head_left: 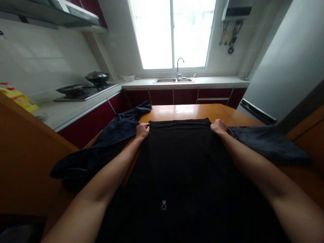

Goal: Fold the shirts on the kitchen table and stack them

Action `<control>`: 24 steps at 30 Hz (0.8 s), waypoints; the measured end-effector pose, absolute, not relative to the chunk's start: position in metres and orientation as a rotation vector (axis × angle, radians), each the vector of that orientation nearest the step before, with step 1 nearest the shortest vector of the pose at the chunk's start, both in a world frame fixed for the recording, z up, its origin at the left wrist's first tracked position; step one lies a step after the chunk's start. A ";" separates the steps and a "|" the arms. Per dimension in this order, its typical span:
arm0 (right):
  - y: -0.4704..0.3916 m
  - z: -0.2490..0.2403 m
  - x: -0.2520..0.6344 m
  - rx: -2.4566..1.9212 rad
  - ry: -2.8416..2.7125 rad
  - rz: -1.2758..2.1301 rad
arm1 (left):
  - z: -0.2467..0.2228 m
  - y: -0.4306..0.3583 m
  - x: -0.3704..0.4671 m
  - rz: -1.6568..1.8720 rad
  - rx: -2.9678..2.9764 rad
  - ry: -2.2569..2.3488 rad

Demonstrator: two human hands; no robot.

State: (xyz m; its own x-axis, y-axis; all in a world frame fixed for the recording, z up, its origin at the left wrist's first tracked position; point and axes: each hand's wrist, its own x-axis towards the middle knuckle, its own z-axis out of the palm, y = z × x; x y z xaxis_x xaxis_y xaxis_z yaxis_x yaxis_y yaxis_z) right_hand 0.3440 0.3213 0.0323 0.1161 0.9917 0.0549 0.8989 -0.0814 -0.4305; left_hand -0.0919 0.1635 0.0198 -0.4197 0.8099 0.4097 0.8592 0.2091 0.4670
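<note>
Garment (179, 162) runs lengthwise toward window (174, 33), left grip (143, 131) and right grip (218, 126) pinching its far edge (179, 121).

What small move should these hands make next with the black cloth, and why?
Probably settle the far edge of the black cloth flat on the wooden table: the left hand and right hand grip its ends, the edge between them looks nearly straight, and bare wood shows just beyond.

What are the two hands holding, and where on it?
A black cloth. The left fingers pinch the left end of its far edge; the right fingers pinch the right end.
</note>
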 end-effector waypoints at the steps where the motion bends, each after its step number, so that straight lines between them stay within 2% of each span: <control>1: 0.323 0.033 0.343 -2.040 -1.833 0.362 | 0.020 0.165 -0.092 -0.999 -1.645 -2.385; 12: 0.341 0.038 0.320 -1.982 -1.824 0.249 | 0.032 0.197 -0.087 -0.917 -1.590 -2.385; 16: 0.306 0.028 0.261 -1.465 -2.245 0.093 | 0.028 0.212 -0.023 -0.626 -1.989 -2.178; 19: 0.285 0.017 0.216 -1.144 -2.608 0.227 | 0.016 0.225 0.035 -0.367 -2.354 -2.083; 21: 0.288 0.013 0.209 -1.131 -2.728 0.308 | 0.010 0.229 0.048 -0.296 -2.396 -2.098; 24: 0.317 0.014 0.239 -1.344 -2.682 0.301 | 0.014 0.229 0.014 -0.192 -2.251 -2.252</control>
State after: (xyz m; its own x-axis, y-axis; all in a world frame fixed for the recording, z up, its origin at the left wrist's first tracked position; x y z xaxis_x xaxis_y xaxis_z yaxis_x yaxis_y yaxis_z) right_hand 0.2391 0.3172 0.0138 -0.5964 0.8023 0.0235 0.7771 0.5845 -0.2334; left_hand 0.0145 0.2288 0.0145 -0.0035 0.9987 0.0511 0.9929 -0.0026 0.1186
